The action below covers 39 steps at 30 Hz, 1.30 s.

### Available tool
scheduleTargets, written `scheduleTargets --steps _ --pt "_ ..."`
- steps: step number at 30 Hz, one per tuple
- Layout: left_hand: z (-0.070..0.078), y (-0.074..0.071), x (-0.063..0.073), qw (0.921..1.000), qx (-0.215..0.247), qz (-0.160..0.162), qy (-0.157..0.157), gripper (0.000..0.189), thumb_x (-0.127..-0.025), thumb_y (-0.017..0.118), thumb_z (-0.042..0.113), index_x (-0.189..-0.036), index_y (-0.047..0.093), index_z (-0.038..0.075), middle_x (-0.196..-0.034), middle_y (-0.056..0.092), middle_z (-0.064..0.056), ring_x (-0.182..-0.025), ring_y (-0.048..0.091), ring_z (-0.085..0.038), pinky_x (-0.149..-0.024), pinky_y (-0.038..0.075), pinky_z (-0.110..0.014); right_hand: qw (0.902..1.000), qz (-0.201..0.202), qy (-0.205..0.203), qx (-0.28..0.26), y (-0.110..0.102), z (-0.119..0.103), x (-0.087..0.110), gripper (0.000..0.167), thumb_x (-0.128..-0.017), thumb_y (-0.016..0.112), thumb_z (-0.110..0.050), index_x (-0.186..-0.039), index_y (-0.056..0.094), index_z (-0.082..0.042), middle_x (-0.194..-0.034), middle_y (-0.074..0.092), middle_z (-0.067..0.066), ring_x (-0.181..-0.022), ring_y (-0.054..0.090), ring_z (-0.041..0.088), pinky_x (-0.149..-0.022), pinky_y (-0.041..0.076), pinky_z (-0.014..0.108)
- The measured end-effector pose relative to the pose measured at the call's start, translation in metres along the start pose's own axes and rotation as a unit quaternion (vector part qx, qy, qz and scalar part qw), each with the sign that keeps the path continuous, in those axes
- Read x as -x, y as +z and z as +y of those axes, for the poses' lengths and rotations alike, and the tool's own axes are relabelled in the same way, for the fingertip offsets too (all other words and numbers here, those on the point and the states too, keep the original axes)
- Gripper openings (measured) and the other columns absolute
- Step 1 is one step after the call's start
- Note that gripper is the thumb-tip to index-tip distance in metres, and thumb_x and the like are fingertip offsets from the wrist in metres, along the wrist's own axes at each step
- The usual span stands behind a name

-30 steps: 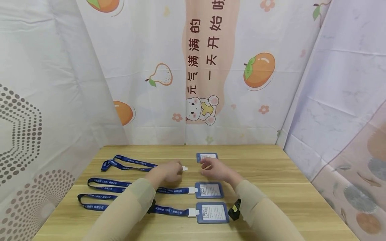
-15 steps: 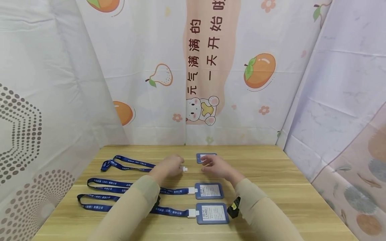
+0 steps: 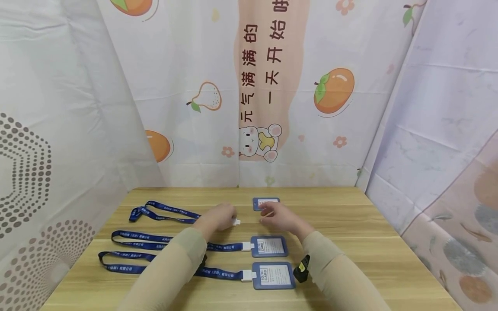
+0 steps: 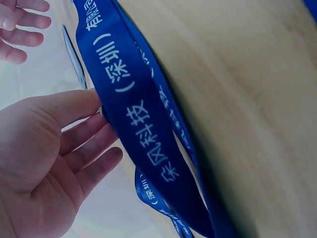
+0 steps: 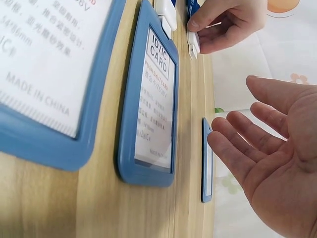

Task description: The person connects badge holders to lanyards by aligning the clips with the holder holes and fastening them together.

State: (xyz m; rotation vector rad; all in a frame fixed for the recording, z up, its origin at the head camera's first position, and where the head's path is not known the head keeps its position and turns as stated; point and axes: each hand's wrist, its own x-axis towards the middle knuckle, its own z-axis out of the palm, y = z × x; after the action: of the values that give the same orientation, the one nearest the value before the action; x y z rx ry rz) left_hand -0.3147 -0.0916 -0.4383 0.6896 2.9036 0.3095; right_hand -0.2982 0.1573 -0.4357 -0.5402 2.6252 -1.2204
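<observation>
Behind the wooden table (image 3: 350, 233) hangs a fruit-printed curtain (image 3: 194, 151). Your left hand (image 3: 218, 216) pinches the white clip (image 3: 237, 222) of the far lanyard (image 3: 175, 210). The far card holder (image 3: 260, 201) lies beyond it to the right, lengthwise left-to-right, nearer your right hand (image 3: 283, 217), whose relaxed fingers hold nothing.

Forearms (image 3: 165, 270) stretched forward, left hand (image 3: 218, 217) pinching, right hand (image 3: 282, 217) relaxed, fingers (image 5: 230, 152) loosely bent

three lanyards (image 3: 220, 273), three card holders (image 3: 274, 275), two hands (image 3: 221, 217)
</observation>
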Motion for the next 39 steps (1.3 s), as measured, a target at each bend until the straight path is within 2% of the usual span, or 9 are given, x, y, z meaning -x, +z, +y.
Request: scheduleTargets --steps 5,11,15,22,27,33,39 --pt "-0.003 0.000 0.005 1.0000 0.001 -0.004 0.003 0.013 -0.096 0.069 0.010 -0.083 0.072 0.014 -0.078 0.061 0.004 -0.071 0.055 -0.014 -0.072 0.050 -0.033 0.9999 -0.005 -0.007 0.008 -0.001 0.001 0.003 0.039 -0.096 0.072 -0.018 -0.133 0.063 -0.010 -0.124 0.065 0.014 -0.111 0.062 0.029 -0.093 0.053 0.048" --pt "-0.002 0.000 0.014 0.9997 0.021 -0.015 0.003 0.012 -0.096 0.069 0.012 -0.085 0.074 0.015 -0.076 0.061 0.004 -0.068 0.056 -0.015 -0.067 0.049 -0.032 0.9998 -0.005 -0.004 0.017 -0.001 0.000 0.009 0.037 -0.096 0.072 -0.018 -0.132 0.064 -0.015 -0.123 0.065 0.011 -0.111 0.062 0.027 -0.093 0.053 0.047" --pt "-0.002 0.003 0.017 0.9997 0.011 -0.016 0.018 0.012 -0.095 0.069 0.011 -0.087 0.076 0.014 -0.077 0.061 0.006 -0.067 0.056 -0.014 -0.064 0.048 -0.030 0.9997 -0.007 -0.007 0.021 -0.002 0.001 0.012 0.036 -0.096 0.071 -0.016 -0.131 0.064 -0.014 -0.123 0.065 0.011 -0.111 0.062 0.026 -0.092 0.054 0.046" --pt "-0.002 0.006 0.015 0.9998 -0.006 -0.010 0.018 0.014 -0.094 0.071 0.010 -0.081 0.075 0.016 -0.072 0.060 0.006 -0.063 0.056 -0.013 -0.061 0.049 -0.029 0.9997 -0.004 -0.015 0.021 -0.006 0.001 0.016 0.036 -0.095 0.072 -0.014 -0.131 0.064 -0.014 -0.124 0.064 0.014 -0.111 0.062 0.027 -0.092 0.054 0.047" --pt "-0.001 0.006 0.013 0.9998 0.000 -0.012 0.015 0.013 -0.094 0.071 0.012 -0.083 0.077 0.015 -0.072 0.061 0.006 -0.063 0.056 -0.013 -0.063 0.049 -0.029 0.9996 0.006 -0.018 0.021 -0.011 0.000 0.018 0.036 -0.094 0.073 -0.016 -0.129 0.064 -0.015 -0.124 0.064 0.013 -0.110 0.062 0.025 -0.092 0.053 0.046" --pt "-0.002 0.006 0.013 0.9996 0.020 -0.018 -0.004 0.007 -0.094 0.073 0.013 -0.091 0.079 0.014 -0.082 0.067 0.004 -0.069 0.059 -0.013 -0.073 0.054 -0.031 0.9990 0.015 -0.042 0.007 -0.022 -0.005 0.020 0.041 -0.095 0.071 -0.014 -0.135 0.061 -0.008 -0.125 0.064 0.013 -0.112 0.062 0.027 -0.095 0.051 0.047" --pt "-0.001 0.006 0.015 0.9997 0.023 -0.010 0.002 0.006 -0.093 0.074 0.012 -0.095 0.080 0.012 -0.091 0.069 0.002 -0.074 0.059 -0.012 -0.078 0.055 -0.033 0.9980 0.040 -0.048 0.012 -0.035 -0.013 0.021 0.041 -0.096 0.071 -0.013 -0.135 0.061 -0.007 -0.125 0.064 0.011 -0.115 0.062 0.029 -0.095 0.052 0.047"
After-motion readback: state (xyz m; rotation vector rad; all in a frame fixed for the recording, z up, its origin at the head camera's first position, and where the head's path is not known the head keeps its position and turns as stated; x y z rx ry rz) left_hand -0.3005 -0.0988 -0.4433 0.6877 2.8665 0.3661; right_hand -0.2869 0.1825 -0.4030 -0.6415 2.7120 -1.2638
